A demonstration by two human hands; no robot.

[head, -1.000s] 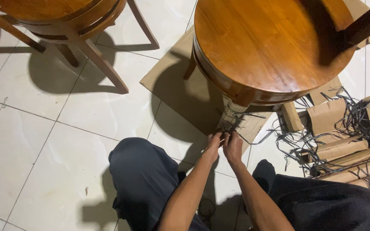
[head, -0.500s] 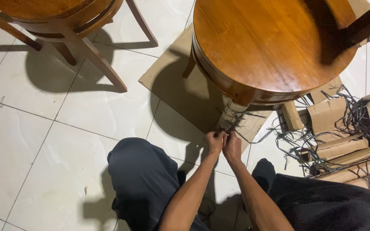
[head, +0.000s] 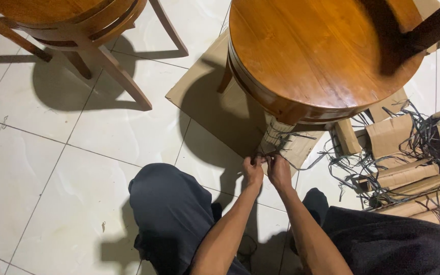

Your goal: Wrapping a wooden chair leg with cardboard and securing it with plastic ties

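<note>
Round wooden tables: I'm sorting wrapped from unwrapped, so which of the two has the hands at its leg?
The right-hand table, standing on flat cardboard; both hands meet at its wrapped leg. The other stands untouched, upper left.

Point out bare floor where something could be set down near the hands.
Free: white tiles left of the knee, below the second chair. Crowded: right side, cardboard pieces tangled in dark straps; both hands, left hand and right hand, at the wrapped leg.

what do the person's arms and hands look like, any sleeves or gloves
Both forearms are bare, with no sleeves in view. The left hand and right hand wear no gloves; no watch, rings or markings can be made out.
</note>
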